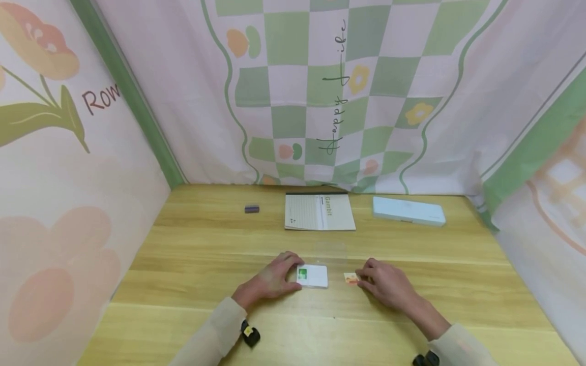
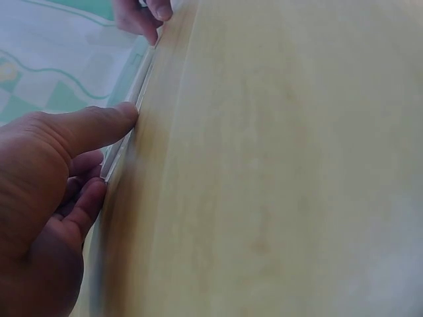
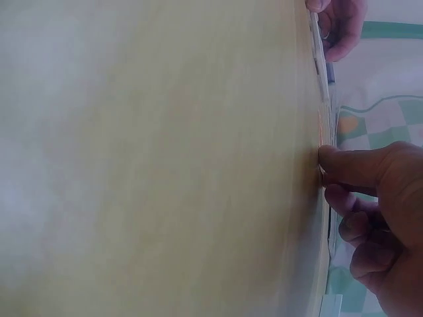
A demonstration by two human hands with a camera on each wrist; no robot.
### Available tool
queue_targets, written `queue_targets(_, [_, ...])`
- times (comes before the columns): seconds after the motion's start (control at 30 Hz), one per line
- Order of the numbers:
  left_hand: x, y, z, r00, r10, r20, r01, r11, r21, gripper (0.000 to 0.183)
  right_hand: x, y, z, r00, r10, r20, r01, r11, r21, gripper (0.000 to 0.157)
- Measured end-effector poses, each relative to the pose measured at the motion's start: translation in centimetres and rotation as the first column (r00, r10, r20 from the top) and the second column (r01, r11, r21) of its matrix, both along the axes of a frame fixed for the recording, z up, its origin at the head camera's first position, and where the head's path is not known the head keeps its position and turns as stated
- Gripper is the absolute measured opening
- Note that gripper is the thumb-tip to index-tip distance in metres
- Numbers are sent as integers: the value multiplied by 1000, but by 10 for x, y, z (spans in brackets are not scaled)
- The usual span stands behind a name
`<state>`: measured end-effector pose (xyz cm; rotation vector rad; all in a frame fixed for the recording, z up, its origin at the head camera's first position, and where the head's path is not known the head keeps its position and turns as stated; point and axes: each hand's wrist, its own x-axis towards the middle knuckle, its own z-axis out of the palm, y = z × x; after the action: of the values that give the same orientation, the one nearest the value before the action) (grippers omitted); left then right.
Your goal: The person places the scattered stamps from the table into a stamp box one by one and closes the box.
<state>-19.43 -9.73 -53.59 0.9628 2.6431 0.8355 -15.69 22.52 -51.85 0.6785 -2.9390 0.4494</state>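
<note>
A small stack of white cards, with a green picture at the left of its top face, lies flat on the table. My left hand grips its left end, thumb at the near corner and fingers at the far one. To the right of the stack, my right hand pinches the right edge of a small orange and yellow picture card, low over or on the table. In the left wrist view the stack shows only as a thin edge beside the left thumb. The right wrist view shows the right hand pinching at table level.
Behind the stack lies a faint transparent sheet or case. Farther back are a notebook marked Gambit, a pale blue box and a small dark purple block. Patterned curtains stand along the wooden table's back and sides.
</note>
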Motion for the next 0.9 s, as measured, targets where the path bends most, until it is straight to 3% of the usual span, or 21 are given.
queue_targets(0.63, [0, 0, -3, 1000, 6, 3, -6, 1000, 1, 57, -1, 0, -1, 1000, -12, 7, 12, 1000, -11, 18])
queue_targets(0.9, [-1, -1, -5, 1000, 1, 2, -1, 1000, 8, 57, -2, -1, 3, 991, -43, 130, 59, 990, -130, 21])
